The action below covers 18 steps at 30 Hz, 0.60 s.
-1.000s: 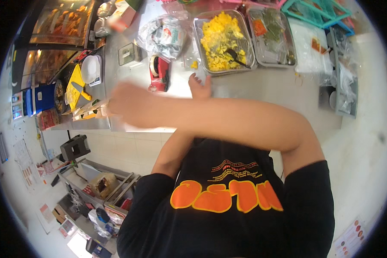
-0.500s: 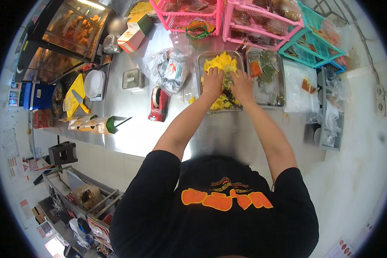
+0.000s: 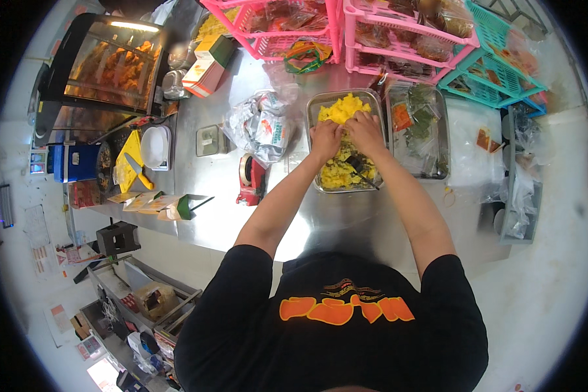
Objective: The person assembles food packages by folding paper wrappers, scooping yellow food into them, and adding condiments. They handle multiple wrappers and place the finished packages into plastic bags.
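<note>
Both hands still in yellow food [image 3: 342, 140], left hand [image 3: 325, 138], right hand [image 3: 366, 130], fingers curled, grip unclear

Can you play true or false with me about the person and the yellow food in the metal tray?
1. Both hands are over the metal tray of yellow food. True: the left hand and right hand are side by side in it.
2. The red tape dispenser sits inside the tray. False: it stands on the steel counter, left of the tray.
3. A second metal tray with green leaves lies right of the yellow one. True.
4. The baskets at the back are all blue. False: the pink baskets stand beside a teal basket.
</note>
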Each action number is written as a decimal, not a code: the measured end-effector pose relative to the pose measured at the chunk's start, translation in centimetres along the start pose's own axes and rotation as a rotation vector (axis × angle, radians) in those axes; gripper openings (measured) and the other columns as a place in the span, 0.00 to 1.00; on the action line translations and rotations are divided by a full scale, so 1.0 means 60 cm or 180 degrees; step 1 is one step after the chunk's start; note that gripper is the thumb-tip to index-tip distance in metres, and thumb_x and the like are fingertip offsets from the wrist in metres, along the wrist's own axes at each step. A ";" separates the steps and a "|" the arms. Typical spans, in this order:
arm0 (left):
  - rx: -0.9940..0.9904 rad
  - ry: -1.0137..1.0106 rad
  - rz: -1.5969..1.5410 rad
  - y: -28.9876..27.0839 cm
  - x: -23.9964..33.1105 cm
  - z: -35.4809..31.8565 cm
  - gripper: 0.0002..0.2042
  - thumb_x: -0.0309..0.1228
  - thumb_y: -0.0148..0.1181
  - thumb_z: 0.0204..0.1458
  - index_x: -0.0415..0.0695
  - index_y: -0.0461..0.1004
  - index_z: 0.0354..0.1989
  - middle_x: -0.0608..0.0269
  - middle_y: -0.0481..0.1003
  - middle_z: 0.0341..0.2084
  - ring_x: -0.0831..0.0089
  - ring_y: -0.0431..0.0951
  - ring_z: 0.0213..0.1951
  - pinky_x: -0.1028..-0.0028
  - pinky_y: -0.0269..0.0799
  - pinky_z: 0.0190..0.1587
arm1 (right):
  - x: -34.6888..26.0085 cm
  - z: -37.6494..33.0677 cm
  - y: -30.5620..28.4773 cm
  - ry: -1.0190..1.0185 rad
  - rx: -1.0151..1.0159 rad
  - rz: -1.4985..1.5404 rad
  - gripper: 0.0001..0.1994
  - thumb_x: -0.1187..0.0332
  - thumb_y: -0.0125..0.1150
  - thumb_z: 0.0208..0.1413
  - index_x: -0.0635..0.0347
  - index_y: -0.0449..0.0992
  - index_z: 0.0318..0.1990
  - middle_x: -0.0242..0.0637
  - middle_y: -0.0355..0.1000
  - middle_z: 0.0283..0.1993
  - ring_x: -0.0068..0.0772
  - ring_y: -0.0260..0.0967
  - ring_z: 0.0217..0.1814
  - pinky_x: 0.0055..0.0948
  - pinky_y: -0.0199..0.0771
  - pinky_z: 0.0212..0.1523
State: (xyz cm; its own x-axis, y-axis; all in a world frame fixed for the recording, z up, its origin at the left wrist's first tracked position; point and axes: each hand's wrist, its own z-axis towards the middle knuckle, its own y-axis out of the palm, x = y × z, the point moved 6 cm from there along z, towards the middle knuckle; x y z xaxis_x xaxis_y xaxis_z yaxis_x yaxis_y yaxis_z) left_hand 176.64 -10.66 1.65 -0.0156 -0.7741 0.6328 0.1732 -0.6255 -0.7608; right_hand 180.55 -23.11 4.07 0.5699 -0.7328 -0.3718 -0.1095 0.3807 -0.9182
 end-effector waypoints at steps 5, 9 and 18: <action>-0.0524 -0.0063 0.0043 -0.016 0.006 0.017 0.13 0.36 0.52 0.58 0.45 0.79 0.26 0.60 0.75 0.30 0.57 0.70 0.43 0.55 0.57 0.45 | 0.012 0.023 -0.005 -0.0063 0.0485 -0.0340 0.04 0.71 0.54 0.52 0.56 0.76 0.32 0.42 0.71 0.37 0.44 0.68 0.48 0.44 0.63 0.45; -0.0158 0.0425 0.0607 -0.075 0.050 -0.006 0.13 0.36 0.53 0.58 0.44 0.77 0.24 0.59 0.75 0.29 0.57 0.71 0.41 0.55 0.57 0.45 | 0.095 0.045 -0.011 0.1051 0.0679 0.0469 0.05 0.73 0.52 0.53 0.61 0.74 0.32 0.49 0.74 0.36 0.53 0.71 0.44 0.50 0.67 0.41; 0.1009 -0.0625 -0.0233 -0.130 -0.013 -0.055 0.14 0.32 0.51 0.59 0.37 0.74 0.24 0.49 0.72 0.27 0.49 0.70 0.34 0.51 0.60 0.44 | 0.279 -0.017 -0.001 0.2532 0.0792 0.0338 0.11 0.66 0.51 0.55 0.59 0.79 0.38 0.49 0.77 0.41 0.54 0.73 0.47 0.43 0.71 0.48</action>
State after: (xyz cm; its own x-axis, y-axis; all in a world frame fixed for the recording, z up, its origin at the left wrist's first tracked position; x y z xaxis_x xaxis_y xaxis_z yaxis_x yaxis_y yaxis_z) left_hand 172.07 -5.49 6.64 0.1445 -0.6758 0.7228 0.4752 -0.5933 -0.6497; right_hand 189.24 -35.97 -2.24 -0.1877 -0.8296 -0.5258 0.1059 0.5151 -0.8505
